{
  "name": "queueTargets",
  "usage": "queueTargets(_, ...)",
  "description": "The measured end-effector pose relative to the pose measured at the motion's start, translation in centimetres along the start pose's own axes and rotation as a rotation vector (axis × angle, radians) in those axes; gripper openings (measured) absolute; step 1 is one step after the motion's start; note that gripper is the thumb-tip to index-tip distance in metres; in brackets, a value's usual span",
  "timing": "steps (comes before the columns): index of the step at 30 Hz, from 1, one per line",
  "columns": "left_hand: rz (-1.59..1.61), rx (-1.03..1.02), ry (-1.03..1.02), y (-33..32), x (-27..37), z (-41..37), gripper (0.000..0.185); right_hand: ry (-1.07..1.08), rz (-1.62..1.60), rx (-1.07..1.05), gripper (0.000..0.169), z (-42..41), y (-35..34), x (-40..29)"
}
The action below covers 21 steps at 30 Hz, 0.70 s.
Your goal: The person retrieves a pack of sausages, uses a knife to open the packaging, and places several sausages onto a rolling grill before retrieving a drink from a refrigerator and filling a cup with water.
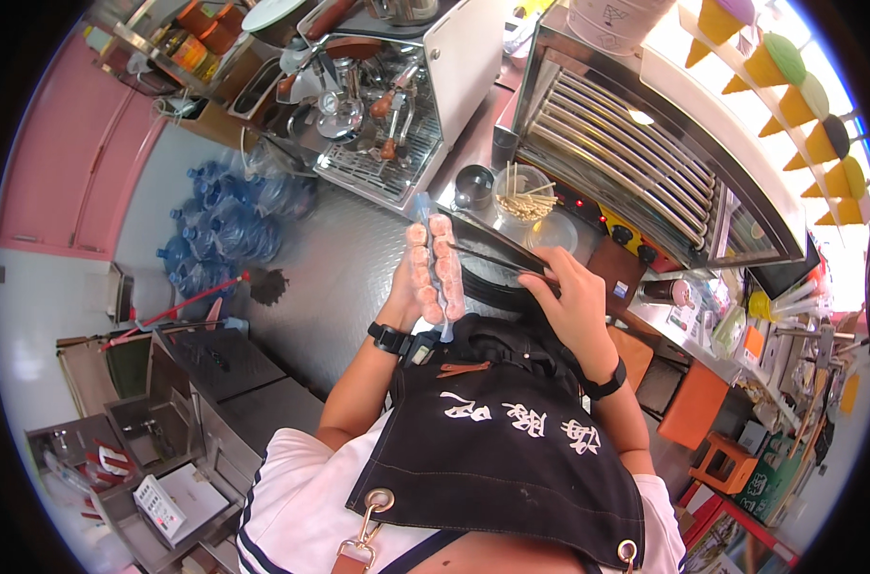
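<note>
My left hand [404, 288] holds up a clear plastic pack of short, pale pink sausages [447, 269], gripped from behind and along its left edge. The sausages lie in two rows with a seam of film between them, and some of my fingers are hidden behind the pack. My right hand [575, 305] grips dark tongs [508, 250] between thumb and fingers. The tongs' arms are apart and their tips reach the pack's right side; whether they touch it I cannot tell. Past the tongs, a clear tub of wooden sticks [525, 197] stands on the counter.
A roller grill [621, 143] with lit red lights stands at the right back. An espresso machine [377, 107] is at the left back. On the floor sit large blue water bottles [223, 222]; a steel sink [148, 430] is at the lower left. Stools [722, 463] stand at right.
</note>
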<state>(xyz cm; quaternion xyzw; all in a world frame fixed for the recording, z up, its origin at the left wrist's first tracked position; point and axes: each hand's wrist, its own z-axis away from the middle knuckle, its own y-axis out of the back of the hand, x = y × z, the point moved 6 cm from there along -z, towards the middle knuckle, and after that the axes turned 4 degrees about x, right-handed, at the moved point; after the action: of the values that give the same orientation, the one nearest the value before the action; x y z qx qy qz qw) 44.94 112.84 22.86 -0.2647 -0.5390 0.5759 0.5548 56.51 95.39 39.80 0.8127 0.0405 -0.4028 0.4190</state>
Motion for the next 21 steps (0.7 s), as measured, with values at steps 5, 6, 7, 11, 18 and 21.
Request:
queueTargets(5, -0.001, -0.038, 0.061, -2.7, -0.9, -0.5, 0.035, 0.079, 0.152, -0.019, 0.031, 0.6, 0.5, -2.0)
queueTargets(6, -0.052, -0.024, 0.061, -2.8, -1.2, -0.4, 0.045, 0.062, 0.165, -0.029, 0.031, 0.8, 0.6, -2.0)
queueTargets(7, -0.079, -0.037, 0.088, -3.2, -1.5, -0.3, 0.048, 0.045, 0.178, -0.040, 0.031, 1.0, 0.7, -1.9)
queueTargets(11, -0.178, 0.051, 0.209, -5.1, -2.6, 0.5, 0.061, -0.025, 0.204, -0.001, 0.031, 2.3, 1.5, -0.8)
queueTargets(18, -0.123, -0.069, 0.377, -6.6, -5.1, 0.2, 0.059, -0.171, 0.179, 0.050, 0.029, 4.7, 2.9, 0.1)
queueTargets(21, -0.091, -0.134, 0.441, -5.9, -6.1, -0.8, 0.065, -0.205, 0.229, 0.082, 0.029, 5.6, 3.9, 0.5)
